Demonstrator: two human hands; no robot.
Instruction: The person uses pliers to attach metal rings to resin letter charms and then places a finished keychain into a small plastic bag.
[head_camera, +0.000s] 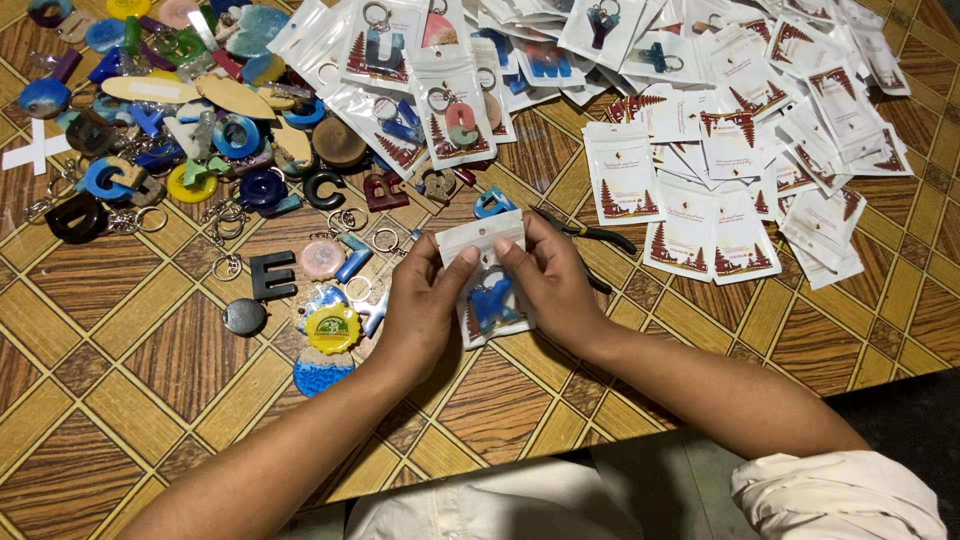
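Observation:
Both my hands hold one small clear plastic pouch (487, 285) with a white top strip, over the middle of the table. A blue keychain shape sits inside it. My left hand (425, 305) pinches the pouch's left top edge with thumb and fingers. My right hand (550, 280) pinches the right top edge, thumbs meeting near the white strip.
A pile of loose coloured letter and disc keychains (190, 150) lies at the left. Filled pouches (450, 110) lie at the back centre, empty white printed pouches (740, 180) at the right. Black pliers (595, 235) rest behind my right hand. The patterned table's (120, 380) front edge is close.

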